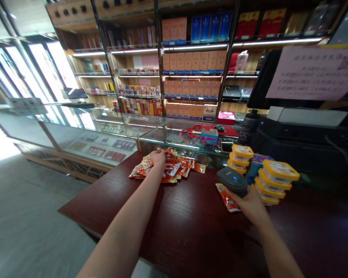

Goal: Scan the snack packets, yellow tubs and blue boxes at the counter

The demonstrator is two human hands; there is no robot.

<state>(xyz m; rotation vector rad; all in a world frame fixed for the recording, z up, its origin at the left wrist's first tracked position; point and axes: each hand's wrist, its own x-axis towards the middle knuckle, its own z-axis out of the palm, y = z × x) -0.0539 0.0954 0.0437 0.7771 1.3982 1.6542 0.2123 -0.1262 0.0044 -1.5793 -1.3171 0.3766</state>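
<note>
At the far side of the brown counter (179,216), my left hand (158,156) reaches onto a heap of orange snack packets (174,173). Its fingers are curled down and look closed on a packet at the top, though the fingertips are partly hidden. A dark handheld barcode scanner (231,180) with a blue light is in my right hand (251,202), fingers wrapped round it. Beneath the scanner a single orange packet (228,200) lies on the counter, apart from the heap and partly covered by the scanner and hand.
Yellow-lidded tubs (280,172) stand stacked to the right, with a second stack (242,152) behind. A monitor (262,87) bearing a pink sheet (313,73) rises at the right. A glass display case (150,133) borders the counter's far edge, and a small blue-pink box (209,137) sits there.
</note>
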